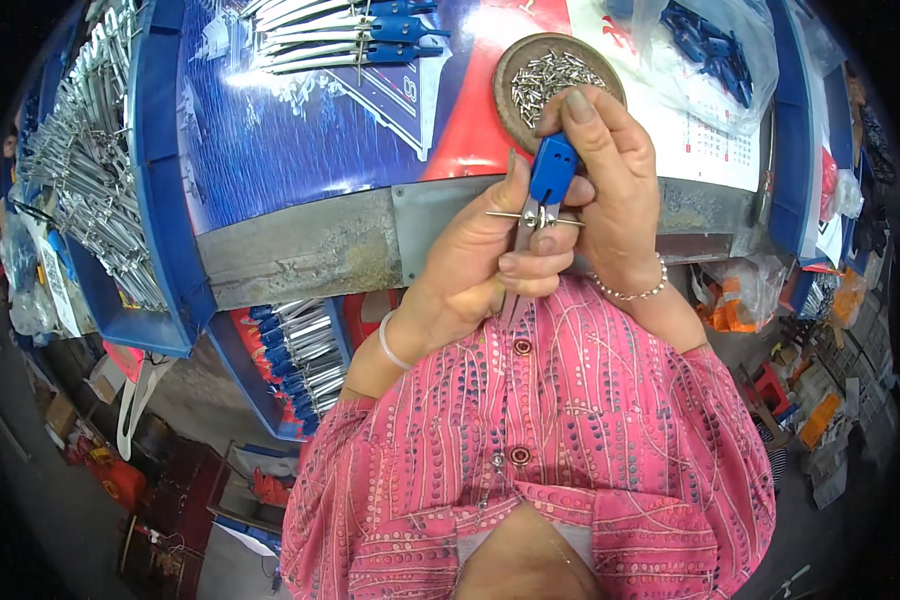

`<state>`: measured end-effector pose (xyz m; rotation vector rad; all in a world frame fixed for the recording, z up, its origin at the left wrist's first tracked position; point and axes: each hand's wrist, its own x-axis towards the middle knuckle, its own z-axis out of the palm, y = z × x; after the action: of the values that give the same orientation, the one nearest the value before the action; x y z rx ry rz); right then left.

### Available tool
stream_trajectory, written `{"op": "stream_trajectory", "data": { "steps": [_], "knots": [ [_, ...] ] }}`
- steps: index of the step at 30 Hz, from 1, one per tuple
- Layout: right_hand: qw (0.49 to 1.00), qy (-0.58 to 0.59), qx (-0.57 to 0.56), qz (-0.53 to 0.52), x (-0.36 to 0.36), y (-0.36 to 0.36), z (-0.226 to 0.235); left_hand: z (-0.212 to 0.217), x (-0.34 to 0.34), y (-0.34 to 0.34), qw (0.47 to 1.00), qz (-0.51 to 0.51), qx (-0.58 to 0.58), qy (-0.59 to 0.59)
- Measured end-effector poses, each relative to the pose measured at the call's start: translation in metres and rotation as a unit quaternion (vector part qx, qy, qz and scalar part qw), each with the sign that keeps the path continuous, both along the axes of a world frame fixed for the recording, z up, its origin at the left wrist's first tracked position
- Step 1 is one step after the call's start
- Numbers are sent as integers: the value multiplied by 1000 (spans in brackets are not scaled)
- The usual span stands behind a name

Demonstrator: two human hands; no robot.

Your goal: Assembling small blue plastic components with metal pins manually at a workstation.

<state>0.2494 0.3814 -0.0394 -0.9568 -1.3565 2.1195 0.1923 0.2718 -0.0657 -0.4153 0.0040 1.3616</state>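
Observation:
My left hand (pixel 480 245) is closed around a metal tool with pointed blades (pixel 522 240), held upright in front of my chest. A blue plastic piece (pixel 552 170) with two small holes and a slot covers its upper end. Thin metal rods stick out sideways below it. My right hand (pixel 620 165) is closed, thumb and forefinger pinched just above the blue piece; anything small between them is hidden. Its lower fingers lie beside the blue piece. Right behind these fingers sits a round brown bowl (pixel 505 95) of small metal pins (pixel 560 72).
Metal strips with blue ends (pixel 360 35) lie at the bench's far side. A clear bag (pixel 715 60) holds blue pieces at far right. Blue bins (pixel 160 180) of metal parts stand at left; another bin (pixel 245 375) sits below the bench edge (pixel 310 255).

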Motion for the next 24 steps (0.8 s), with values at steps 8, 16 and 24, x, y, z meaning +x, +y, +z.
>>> {"op": "stream_trajectory", "data": {
  "steps": [8, 16, 24],
  "knots": [
    [998, -3, -31, 61, -3, 2, -7, -7, 1, 1, 999, 23, -8, -36],
    [987, -14, -62, 150, -6, 18, 6, 8, -15, -3, 1000, -1, -19, 17],
    [987, 13, 2, 159, -20, 2, -5, -13, -18, -21, 997, 51, 16, -60]
  ]
}}
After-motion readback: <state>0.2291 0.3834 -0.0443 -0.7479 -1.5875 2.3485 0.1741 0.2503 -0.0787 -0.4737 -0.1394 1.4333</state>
